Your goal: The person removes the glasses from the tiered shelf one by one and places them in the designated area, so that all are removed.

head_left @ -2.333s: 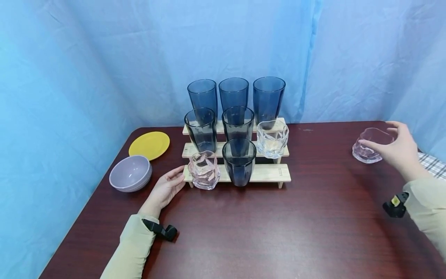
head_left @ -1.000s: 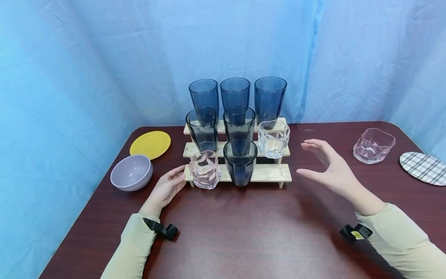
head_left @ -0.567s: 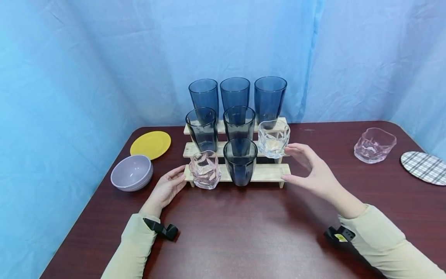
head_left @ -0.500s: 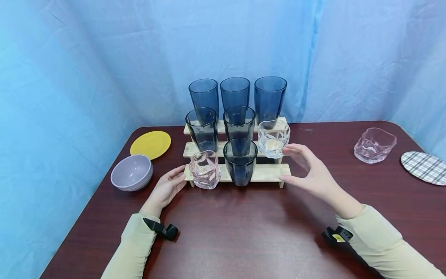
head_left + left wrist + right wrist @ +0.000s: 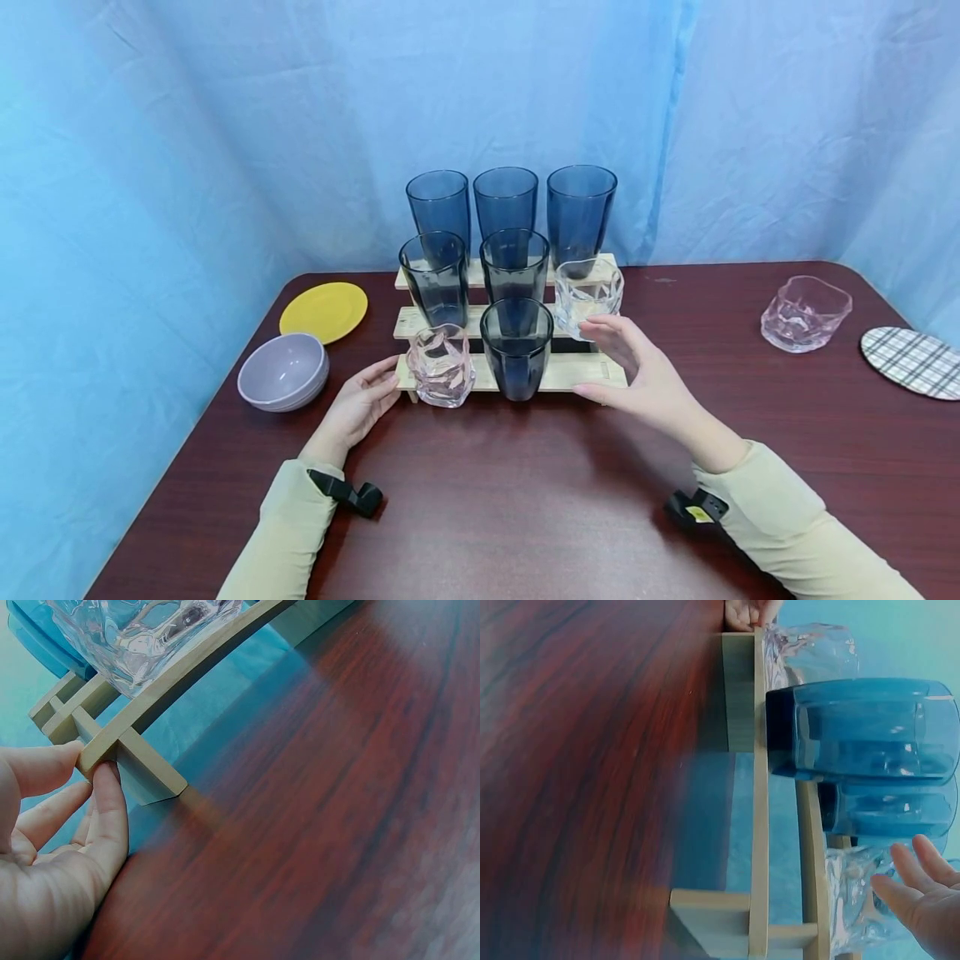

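A three-step wooden rack (image 5: 577,372) holds several glasses. My left hand (image 5: 360,404) pinches the left end of its lowest step; the left wrist view shows the thumb (image 5: 49,766) at the step's end and fingers beneath it. Beside that hand sits a pinkish faceted glass (image 5: 441,371). My right hand (image 5: 645,375), thumb and fingers spread apart and holding nothing, is over the right end of the lowest step. It faces a dark grey tumbler (image 5: 517,354) on that step. Its fingertips overlap a clear faceted glass (image 5: 587,296) on the middle step.
Blue tumblers (image 5: 581,212) line the top step, and grey tumblers (image 5: 435,283) stand on the middle one. To the left are a yellow plate (image 5: 324,312) and a lilac bowl (image 5: 281,375). A pink glass (image 5: 806,317) and a checked coaster (image 5: 915,362) lie at right.
My right hand has let go of the pink glass at the far right and moved left to the rack, fingers spread. My left hand has stayed at the rack's end.
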`<state>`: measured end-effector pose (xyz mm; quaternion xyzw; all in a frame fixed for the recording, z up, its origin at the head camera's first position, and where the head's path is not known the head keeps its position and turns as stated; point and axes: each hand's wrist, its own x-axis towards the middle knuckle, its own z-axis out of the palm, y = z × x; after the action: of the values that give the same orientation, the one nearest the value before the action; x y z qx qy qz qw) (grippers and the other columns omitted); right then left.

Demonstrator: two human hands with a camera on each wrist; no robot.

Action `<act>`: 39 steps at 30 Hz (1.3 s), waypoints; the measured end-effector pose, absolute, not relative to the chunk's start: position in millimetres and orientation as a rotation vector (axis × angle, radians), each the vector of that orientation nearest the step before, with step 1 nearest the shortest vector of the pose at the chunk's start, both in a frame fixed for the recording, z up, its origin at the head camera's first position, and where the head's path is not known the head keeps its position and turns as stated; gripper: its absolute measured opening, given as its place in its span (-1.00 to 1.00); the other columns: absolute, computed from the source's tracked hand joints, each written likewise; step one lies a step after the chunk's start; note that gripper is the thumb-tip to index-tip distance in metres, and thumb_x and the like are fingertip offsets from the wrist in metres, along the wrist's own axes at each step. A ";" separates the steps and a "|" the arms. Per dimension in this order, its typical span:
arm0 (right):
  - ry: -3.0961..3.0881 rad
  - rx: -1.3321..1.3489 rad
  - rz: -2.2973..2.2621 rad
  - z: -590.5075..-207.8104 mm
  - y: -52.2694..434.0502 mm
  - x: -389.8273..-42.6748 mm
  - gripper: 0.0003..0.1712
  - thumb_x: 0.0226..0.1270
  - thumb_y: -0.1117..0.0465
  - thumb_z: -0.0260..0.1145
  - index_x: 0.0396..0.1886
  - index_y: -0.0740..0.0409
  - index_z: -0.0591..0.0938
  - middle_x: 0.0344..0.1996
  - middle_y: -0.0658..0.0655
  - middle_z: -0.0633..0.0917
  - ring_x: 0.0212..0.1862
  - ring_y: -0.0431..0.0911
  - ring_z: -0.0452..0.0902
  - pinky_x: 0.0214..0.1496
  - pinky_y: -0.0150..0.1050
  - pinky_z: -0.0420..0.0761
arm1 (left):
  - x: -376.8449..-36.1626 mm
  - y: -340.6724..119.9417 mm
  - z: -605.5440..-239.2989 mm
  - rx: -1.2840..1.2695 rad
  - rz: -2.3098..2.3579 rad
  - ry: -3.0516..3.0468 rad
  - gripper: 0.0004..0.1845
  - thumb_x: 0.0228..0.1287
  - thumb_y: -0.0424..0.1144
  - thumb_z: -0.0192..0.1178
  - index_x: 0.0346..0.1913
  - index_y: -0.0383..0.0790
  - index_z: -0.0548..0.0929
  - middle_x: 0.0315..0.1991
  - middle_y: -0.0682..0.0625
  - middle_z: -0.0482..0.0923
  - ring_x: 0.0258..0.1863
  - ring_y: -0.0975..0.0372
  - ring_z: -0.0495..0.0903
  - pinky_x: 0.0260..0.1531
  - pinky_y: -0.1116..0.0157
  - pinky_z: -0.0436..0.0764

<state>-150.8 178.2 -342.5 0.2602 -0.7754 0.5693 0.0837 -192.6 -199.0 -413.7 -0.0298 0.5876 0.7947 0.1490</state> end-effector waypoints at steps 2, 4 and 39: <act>-2.325 0.784 1.695 -342.1 174.4 -151.8 -0.20 -0.03 0.50 0.44 0.26 0.27 0.32 0.13 0.33 0.47 0.22 -0.30 0.40 0.28 -0.53 0.29 | -192.6 -199.1 -413.9 -0.085 2.287 1.688 -0.40 0.40 -0.52 -0.12 0.45 -0.39 0.01 -0.22 0.13 0.52 -0.26 0.43 0.57 -0.18 0.53 0.55; -2.332 0.796 1.695 -341.4 170.6 -153.0 -0.18 -0.04 0.48 0.46 0.26 0.28 0.31 0.14 0.35 0.46 0.21 -0.30 0.40 0.28 -0.53 0.29 | -192.5 -199.3 -414.1 -0.083 2.290 1.685 -0.40 0.41 -0.52 -0.12 0.45 -0.40 0.01 -0.22 0.13 0.52 -0.26 0.43 0.57 -0.18 0.53 0.55; -2.422 0.636 1.740 -341.9 119.8 -172.8 0.10 -0.11 0.36 0.55 0.40 0.04 0.12 0.15 0.26 0.45 0.26 0.09 0.36 0.32 0.07 0.32 | -191.8 -199.1 -413.3 -0.075 2.277 1.696 -0.39 0.40 -0.51 -0.10 0.46 -0.38 0.01 -0.20 0.13 0.52 -0.24 0.43 0.57 -0.15 0.52 0.54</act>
<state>-172.8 119.8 -341.9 0.2083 -0.7934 0.5701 0.0462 -191.8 -199.1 -413.3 -0.0260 0.5902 0.7927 0.1501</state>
